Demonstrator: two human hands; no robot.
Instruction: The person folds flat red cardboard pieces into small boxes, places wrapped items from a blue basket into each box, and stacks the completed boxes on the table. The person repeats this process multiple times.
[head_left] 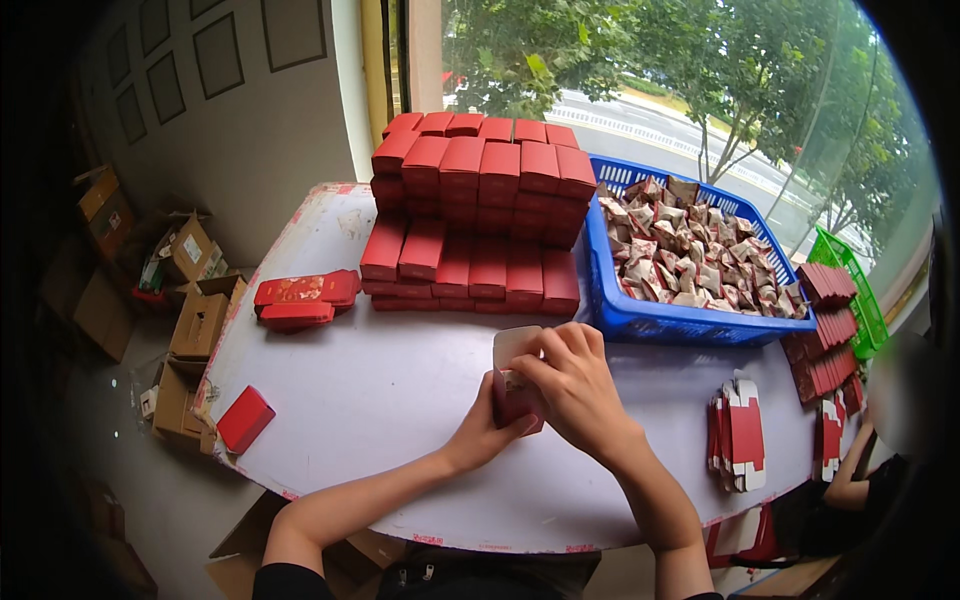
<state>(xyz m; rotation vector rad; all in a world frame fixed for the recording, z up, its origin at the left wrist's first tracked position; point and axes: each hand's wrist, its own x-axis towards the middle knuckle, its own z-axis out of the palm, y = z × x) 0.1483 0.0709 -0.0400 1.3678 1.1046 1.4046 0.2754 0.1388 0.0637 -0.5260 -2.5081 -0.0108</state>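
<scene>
At lower centre, the left hand (482, 432) grips a red box (514, 402); the right hand (580, 382) touches its mouth (pinch: cannot tell). Centre-left cartons (305, 290) bear gold print, unreadably small.

Box stack (475, 270) behind held box (513, 402); basket (690, 328) right; cartons (203, 322) left, apparently on floor (175, 505).

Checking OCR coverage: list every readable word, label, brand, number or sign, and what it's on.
No text can be read.
Held red box: nothing legible.
Table edge: red marks, too small.
Carton at left: pale label, too small.
Packets in the blue basket: patterned, too small and blurred.
</scene>
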